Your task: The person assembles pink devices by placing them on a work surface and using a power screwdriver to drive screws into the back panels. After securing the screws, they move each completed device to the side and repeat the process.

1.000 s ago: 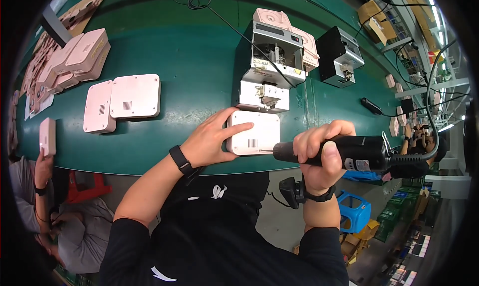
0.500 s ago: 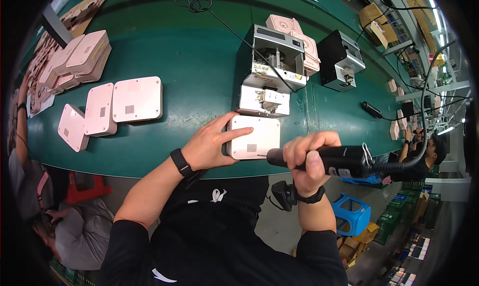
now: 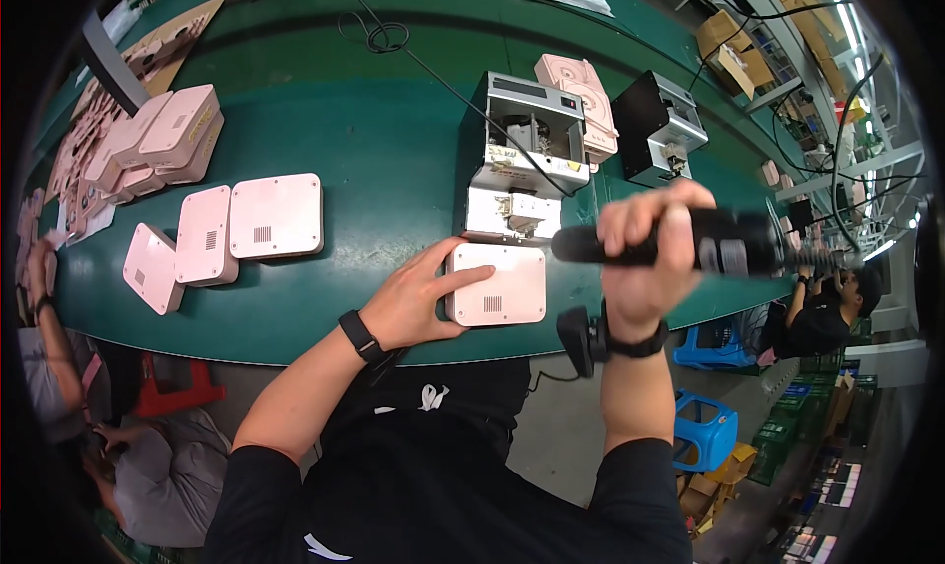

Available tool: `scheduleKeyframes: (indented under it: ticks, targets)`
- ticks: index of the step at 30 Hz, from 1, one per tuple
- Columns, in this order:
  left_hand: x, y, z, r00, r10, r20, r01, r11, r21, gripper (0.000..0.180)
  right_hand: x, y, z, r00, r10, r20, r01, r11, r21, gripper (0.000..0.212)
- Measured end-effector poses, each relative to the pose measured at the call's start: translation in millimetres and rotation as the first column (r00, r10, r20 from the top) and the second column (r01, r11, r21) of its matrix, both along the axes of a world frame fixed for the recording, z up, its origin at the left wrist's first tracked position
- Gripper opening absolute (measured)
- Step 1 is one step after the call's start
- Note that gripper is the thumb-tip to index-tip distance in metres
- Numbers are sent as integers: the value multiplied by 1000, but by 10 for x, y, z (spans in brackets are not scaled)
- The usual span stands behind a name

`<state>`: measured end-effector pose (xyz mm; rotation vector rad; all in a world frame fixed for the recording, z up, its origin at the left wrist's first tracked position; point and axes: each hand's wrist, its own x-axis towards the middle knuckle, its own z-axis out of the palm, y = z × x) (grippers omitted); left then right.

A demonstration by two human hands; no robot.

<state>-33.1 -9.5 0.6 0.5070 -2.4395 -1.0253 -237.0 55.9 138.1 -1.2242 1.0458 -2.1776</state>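
Pink casing lies on the table's near side, gripped by my left hand, while my right hand, clutching the black screwdriver, has swung toward the silver machine, so driving seems paused.

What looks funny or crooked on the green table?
In the row of three boxes, the leftmost box looks odd: it's turned askew, while the held box under the left hand sits nearly straight. Nothing looks spilled.
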Motion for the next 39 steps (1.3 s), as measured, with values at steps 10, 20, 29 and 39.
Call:
scheduleKeyframes:
  ticks: [10, 20, 29, 39]
  targets:
    - [-33, -5, 21, 1000, -3, -12, 4, 1000, 19, 75, -128, -52, -91, 997, 33, -73, -15, 970, 242, 13]
    - [-63, -14, 26, 1000, 0, -1, 0, 1000, 0, 80, -89, 685, -218, 997, -30, -72, 43, 980, 192, 18]
    - [-84, -1, 32, 1000, 4, -21, -4, 1000, 21, 80, -168, 679, -479, 994, -105, -11, 105, 979, 172, 17]
    - [-63, 1, 42, 1000, 5, 2, -5, 1000, 6, 80, -86, 561, -392, 996, -17, -90, 33, 983, 180, 16]
